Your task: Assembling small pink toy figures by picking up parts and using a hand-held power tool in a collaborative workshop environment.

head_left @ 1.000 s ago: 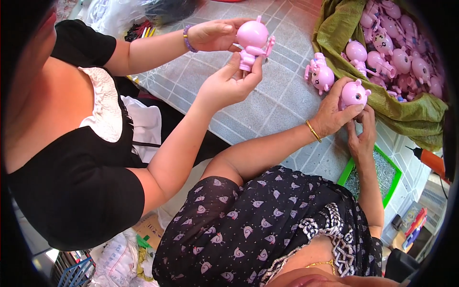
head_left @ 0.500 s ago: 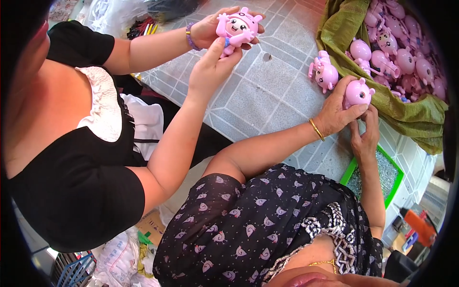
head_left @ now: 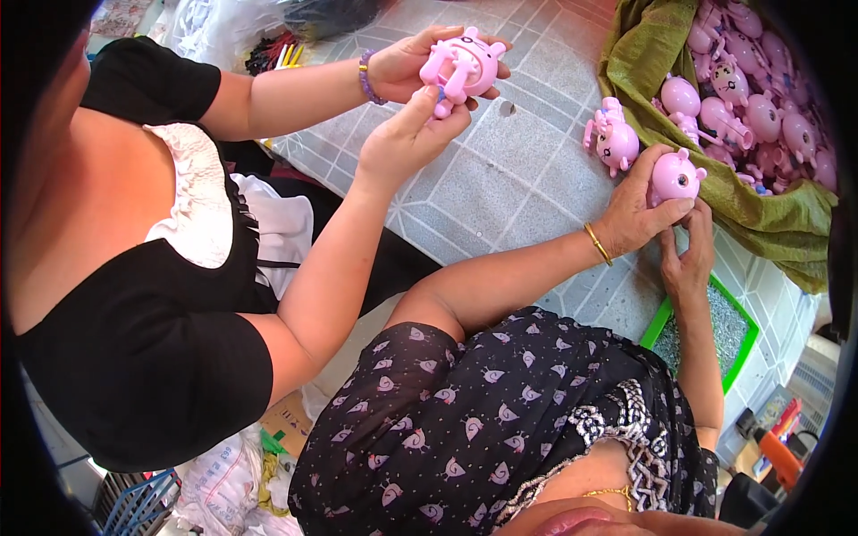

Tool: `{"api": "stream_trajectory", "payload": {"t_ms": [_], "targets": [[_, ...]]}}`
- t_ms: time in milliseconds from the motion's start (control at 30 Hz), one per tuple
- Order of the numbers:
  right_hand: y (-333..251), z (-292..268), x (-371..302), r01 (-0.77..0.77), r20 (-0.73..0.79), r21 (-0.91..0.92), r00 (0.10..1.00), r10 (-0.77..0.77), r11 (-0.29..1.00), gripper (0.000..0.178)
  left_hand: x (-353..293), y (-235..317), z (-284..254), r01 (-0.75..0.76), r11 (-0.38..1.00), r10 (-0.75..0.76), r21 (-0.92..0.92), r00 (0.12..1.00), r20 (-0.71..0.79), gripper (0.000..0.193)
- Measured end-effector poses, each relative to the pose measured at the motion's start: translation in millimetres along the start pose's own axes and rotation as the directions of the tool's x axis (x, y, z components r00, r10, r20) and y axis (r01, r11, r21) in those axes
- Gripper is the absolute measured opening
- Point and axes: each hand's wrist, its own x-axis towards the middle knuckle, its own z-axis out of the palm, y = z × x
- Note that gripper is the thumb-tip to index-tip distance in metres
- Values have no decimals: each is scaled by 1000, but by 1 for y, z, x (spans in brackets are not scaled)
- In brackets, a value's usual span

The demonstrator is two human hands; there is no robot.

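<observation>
A pink toy figure [head_left: 672, 177] with small round ears and a dark eye sits in my left hand [head_left: 636, 205], whose thumb and fingers wrap its head. Just below it, my right hand [head_left: 690, 259] has its fingers bent together against the toy's underside; their tips are partly hidden, so anything small between them cannot be seen. Beside my left hand, a second pink toy figure [head_left: 615, 138] lies on the table. A green-rimmed tray [head_left: 747, 344] of small greyish metallic pieces is partly covered by my right forearm.
An olive cloth sack [head_left: 643, 67] at the far right holds many pink toy figures [head_left: 764, 116]. On the left, a co-worker in black holds another pink toy figure [head_left: 465, 67] in both hands. The patterned tabletop [head_left: 500, 179] lies between us. An orange-handled tool [head_left: 779, 460] is at lower right.
The co-worker's toy has turned, and its arms now cross in front of its face. My hands keep their hold with little change. The whole view has shifted slightly.
</observation>
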Motion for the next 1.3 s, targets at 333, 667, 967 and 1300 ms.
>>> {"api": "stream_trajectory", "payload": {"t_ms": [333,667,967,1300], "targets": [[0,1,1,23,-10,0,1000,-23,1000,26,0,-5,-7,-15,997,11,80,999,53,66],[-1,0,1,27,-8,-9,1000,-27,1000,28,0,-4,-5,-33,996,28,87,998,52,68],[3,0,-1,24,-6,10,1000,-24,1000,28,0,-7,-3,-20,996,16,91,999,47,69],[3,0,1,61,-28,-55,998,-62,997,29,0,-4,-4,-27,995,21,100,998,63,70]]}}
